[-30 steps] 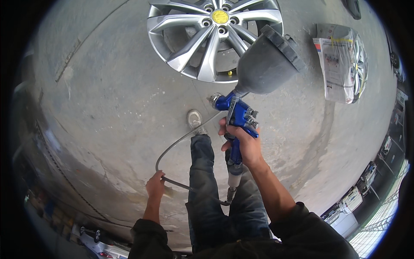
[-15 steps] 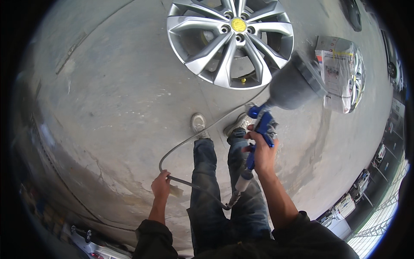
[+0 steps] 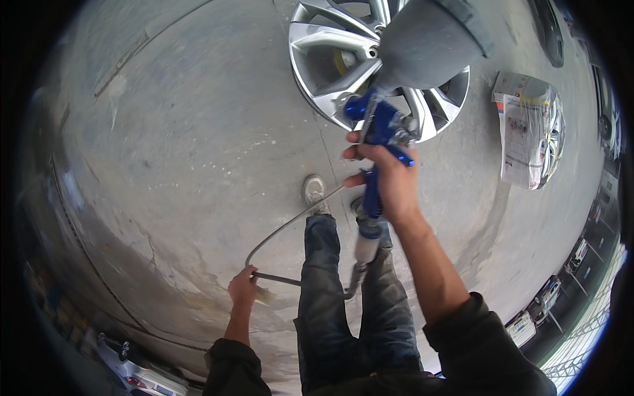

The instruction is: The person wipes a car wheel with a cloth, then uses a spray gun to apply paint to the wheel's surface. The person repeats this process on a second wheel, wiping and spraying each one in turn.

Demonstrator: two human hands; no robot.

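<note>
My right hand (image 3: 391, 179) grips a blue spray gun (image 3: 379, 122) by its handle, fingers curled round it. A large grey cup (image 3: 428, 45) tops the gun and hides part of a silver alloy wheel (image 3: 310, 63) lying on the concrete floor. Below the handle, a pale cylindrical fitting (image 3: 366, 247) connects to a grey hose (image 3: 297, 218). My left hand (image 3: 243, 284) pinches that hose at a bend, low and left of my legs (image 3: 320, 264), which are in jeans and light shoes.
To the right lies another wheel (image 3: 518, 135) wrapped in newspaper and tape. A dark curved part (image 3: 547, 33) is above it at the rim of the view. Parked vehicles (image 3: 547, 297) show along the right and a silver car (image 3: 148, 373) at lower left; a long crack or groove runs along the left floor.
My right hand has raised the gun, so its cup now covers the middle of the wheel. The floor objects have shifted rightward in view. My left hand stays on the hose.
</note>
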